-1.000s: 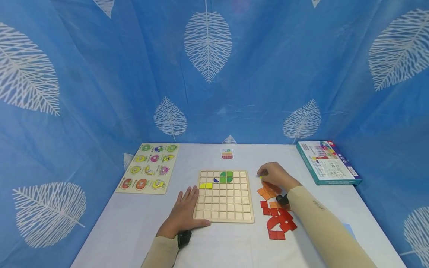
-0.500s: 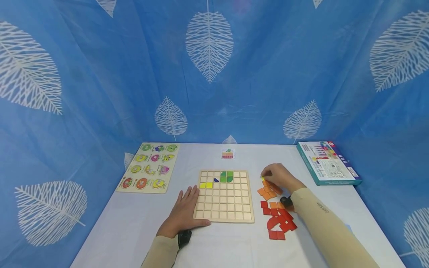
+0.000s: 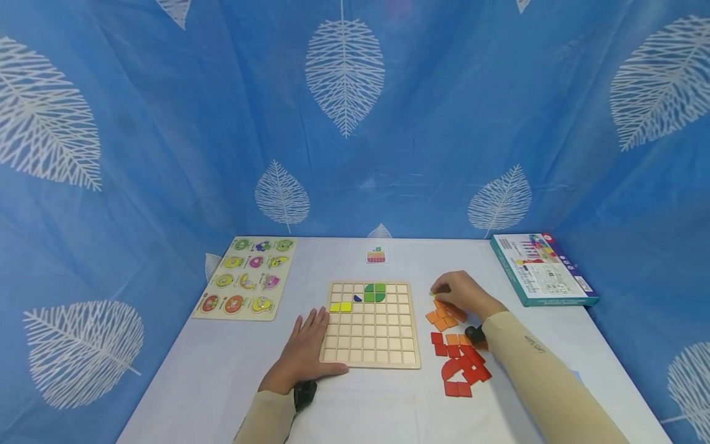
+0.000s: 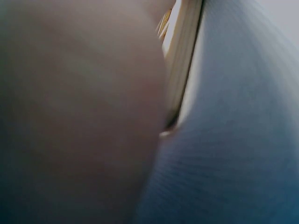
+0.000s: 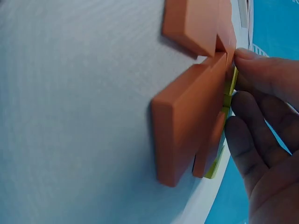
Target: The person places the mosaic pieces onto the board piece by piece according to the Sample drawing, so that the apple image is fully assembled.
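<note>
A wooden grid board (image 3: 369,366) lies mid-table with two yellow square tiles (image 3: 341,307), several green tiles (image 3: 375,293) and a dark blue piece (image 3: 357,298) on it. My left hand (image 3: 302,351) rests along the board's left edge, fingers straight and thumb at its near corner. The left wrist view is mostly filled by blurred skin beside the board's edge (image 4: 180,65). Past the orange tiles (image 3: 442,319), my right hand (image 3: 463,291) pinches a yellow tile (image 5: 233,81) between thumb and fingertips. More yellow (image 5: 212,169) shows behind the orange tiles in the right wrist view.
Red tiles (image 3: 465,365) lie loosely near the right forearm. A small pattern card (image 3: 377,254) sits beyond the board. To the left is a fruit puzzle board (image 3: 244,280); a boxed game (image 3: 543,269) lies at the back right. Blue curtain surrounds the table.
My right hand has shifted slightly right, staying at the yellow tile beyond the orange tiles. The left hand and the pieces on the board have kept their places.
</note>
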`<state>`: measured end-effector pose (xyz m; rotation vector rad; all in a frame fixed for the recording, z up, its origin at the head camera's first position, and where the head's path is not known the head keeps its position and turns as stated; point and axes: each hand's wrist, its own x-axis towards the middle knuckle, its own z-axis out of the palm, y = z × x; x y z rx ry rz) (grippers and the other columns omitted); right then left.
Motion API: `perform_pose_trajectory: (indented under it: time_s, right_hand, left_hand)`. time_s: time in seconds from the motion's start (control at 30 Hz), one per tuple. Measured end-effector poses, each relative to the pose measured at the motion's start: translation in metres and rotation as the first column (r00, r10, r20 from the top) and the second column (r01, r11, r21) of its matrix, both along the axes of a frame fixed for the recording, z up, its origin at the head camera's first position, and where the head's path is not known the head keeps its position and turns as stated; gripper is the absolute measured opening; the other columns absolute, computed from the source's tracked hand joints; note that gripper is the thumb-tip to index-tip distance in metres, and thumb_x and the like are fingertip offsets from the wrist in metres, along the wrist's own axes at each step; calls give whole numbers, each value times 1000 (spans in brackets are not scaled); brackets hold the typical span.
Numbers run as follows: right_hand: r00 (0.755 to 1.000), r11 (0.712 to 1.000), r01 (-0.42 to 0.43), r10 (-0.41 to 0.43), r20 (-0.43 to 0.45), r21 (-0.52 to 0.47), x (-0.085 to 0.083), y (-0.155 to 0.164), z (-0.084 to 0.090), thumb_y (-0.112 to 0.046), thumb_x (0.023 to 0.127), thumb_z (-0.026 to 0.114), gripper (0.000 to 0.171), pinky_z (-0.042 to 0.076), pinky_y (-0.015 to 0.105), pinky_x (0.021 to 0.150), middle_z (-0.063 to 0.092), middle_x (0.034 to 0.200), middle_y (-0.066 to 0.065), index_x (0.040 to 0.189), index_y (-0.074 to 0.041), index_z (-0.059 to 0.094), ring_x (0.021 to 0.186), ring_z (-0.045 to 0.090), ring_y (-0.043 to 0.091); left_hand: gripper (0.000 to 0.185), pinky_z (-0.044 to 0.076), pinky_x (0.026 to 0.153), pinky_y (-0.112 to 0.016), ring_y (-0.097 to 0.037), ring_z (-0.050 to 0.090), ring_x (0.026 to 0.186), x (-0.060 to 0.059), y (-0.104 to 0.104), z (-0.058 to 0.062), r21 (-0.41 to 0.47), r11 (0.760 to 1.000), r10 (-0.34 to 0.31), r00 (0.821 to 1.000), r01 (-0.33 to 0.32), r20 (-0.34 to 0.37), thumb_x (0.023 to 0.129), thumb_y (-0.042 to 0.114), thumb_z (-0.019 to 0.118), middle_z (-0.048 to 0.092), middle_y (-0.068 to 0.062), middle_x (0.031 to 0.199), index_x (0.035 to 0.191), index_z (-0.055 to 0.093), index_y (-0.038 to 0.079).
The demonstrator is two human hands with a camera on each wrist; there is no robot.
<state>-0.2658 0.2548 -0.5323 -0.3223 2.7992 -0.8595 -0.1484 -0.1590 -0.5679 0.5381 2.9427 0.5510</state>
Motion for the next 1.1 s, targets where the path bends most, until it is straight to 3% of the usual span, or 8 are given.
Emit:
perform_pose_trajectory:
  time_s: [0.47, 1.1]
  right_hand:
    - [989, 996, -68, 74, -128, 52, -2, -6, -1, -1, 93, 80, 13, 58, 47, 91, 74, 101, 5, 105, -5, 81, 95, 69, 23]
    - [994, 990, -52, 65, -93, 134, 1, -19, 2, -4, 94, 79, 20, 54, 51, 100, 71, 111, 11, 114, -2, 78, 106, 66, 29]
  left_hand:
    - [136, 6, 125, -58, -35, 14, 158, 0, -1, -1, 14, 1000, -7, 1000, 7, 1, 71, 85, 73, 22, -15, 172, 165, 26, 0]
    - [135, 7, 125, -58, -37, 16, 158, 1, -3, 2, 36, 999, -16, 1000, 16, -5, 72, 84, 75, 24, -17, 171, 164, 28, -2]
